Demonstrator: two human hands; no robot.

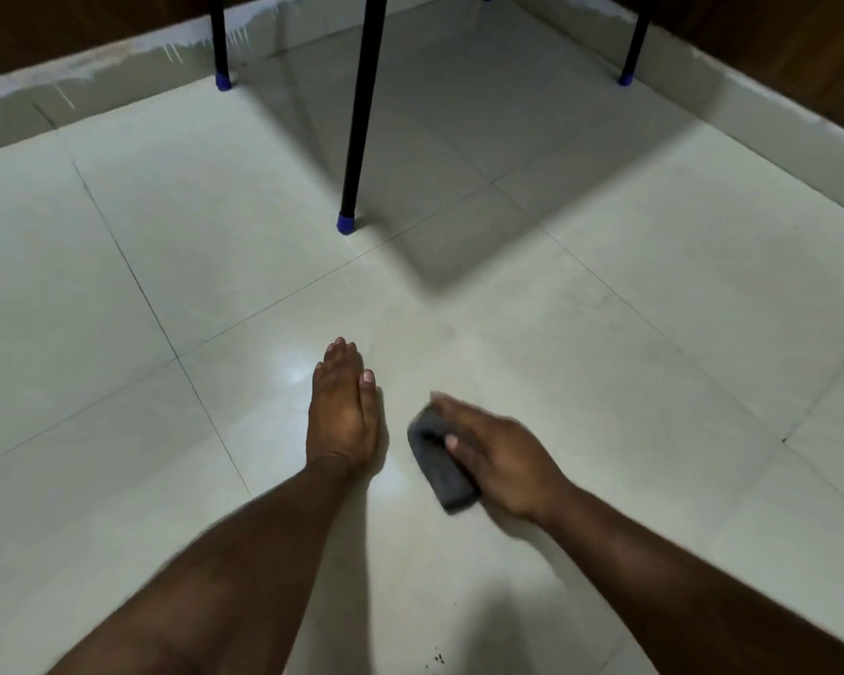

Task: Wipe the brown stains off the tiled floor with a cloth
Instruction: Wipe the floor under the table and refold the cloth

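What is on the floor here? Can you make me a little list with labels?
left hand: flat on the tiled floor, fingers straight
right hand: holds the grey cloth against the floor, blurred
dark specks: on the tile near the bottom edge
nearest black leg: stands on a blue cap
brown stains: none plainly visible

Glossy pale floor tiles (605, 333) fill the frame; black table legs (361, 114) with blue caps (346, 222) stand at upper centre, dark wooden walls (775, 36) across the top.
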